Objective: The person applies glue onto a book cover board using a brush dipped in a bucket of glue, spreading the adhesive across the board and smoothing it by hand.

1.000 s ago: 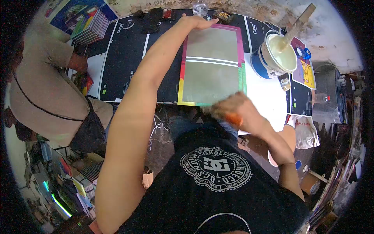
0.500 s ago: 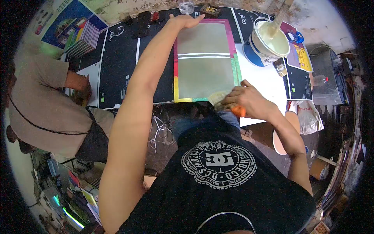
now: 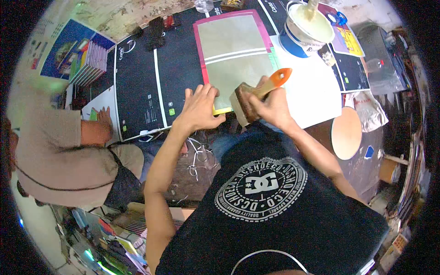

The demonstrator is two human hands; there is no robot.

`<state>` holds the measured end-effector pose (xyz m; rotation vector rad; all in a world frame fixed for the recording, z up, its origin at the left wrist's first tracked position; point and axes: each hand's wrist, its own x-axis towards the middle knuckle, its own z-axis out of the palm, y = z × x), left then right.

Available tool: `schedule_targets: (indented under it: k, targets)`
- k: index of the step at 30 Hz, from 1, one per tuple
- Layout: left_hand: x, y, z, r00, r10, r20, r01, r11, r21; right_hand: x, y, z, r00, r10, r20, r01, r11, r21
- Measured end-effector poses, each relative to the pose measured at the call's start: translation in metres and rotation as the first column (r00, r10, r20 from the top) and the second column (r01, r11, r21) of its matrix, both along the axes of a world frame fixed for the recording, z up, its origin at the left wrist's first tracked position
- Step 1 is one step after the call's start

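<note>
My right hand (image 3: 276,104) grips a wide paintbrush (image 3: 280,77) with an orange-tipped handle. Its bristles point down toward the near edge of a grey rectangular sheet (image 3: 231,34) bordered in pink, red, yellow and green, with a white double line across it. My left hand (image 3: 199,109) rests at the sheet's near left corner, fingers spread, the thumb by the yellow edge. Part of the near edge is hidden behind the brush and my right hand. Beyond, at the right, a bucket (image 3: 298,41) holds a pale creamy substance with a stick-like handle standing in it.
A co-worker (image 3: 59,151) sits at the left, one hand on a white sheet. A stack of books (image 3: 89,62) stands at the back left. White paper (image 3: 316,87) lies beneath the bucket. Blue scissor-like handles (image 3: 338,18) are at the far right, white cords (image 3: 198,153) below the table edge.
My left hand has come from the sheet's far edge to its near left corner. The brush has been raised and turned, its orange end now upward. The sheet appears slightly tilted as the view shifts.
</note>
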<state>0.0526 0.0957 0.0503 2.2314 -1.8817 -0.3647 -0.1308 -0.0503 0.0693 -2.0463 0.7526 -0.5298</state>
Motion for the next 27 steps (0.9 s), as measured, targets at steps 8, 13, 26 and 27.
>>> schedule_targets:
  k: [8, 13, 26, 27]
  targets:
    - [0.004, 0.003, 0.004, 0.998, -0.019, -0.052, 0.021, 0.999, 0.036, -0.077, -0.033, 0.0, 0.956, -0.254, -0.145, 0.234, 0.962, -0.138]
    - [0.012, 0.009, -0.005, 0.998, -0.024, -0.061, 0.02, 0.998, -0.054, -0.061, -0.03, 0.037, 0.961, -0.277, -0.025, 0.272, 0.953, -0.133]
    - [0.002, 0.0, 0.008, 0.999, 0.024, -0.032, -0.022, 0.998, 0.056, -0.1, -0.058, 0.004, 0.924, -0.368, -0.107, 0.346, 0.921, -0.18]
    - [0.001, 0.001, 0.005, 0.999, 0.024, -0.036, -0.024, 1.0, 0.007, -0.116, -0.069, 0.009, 0.896, -0.412, -0.165, 0.362, 0.893, -0.268]
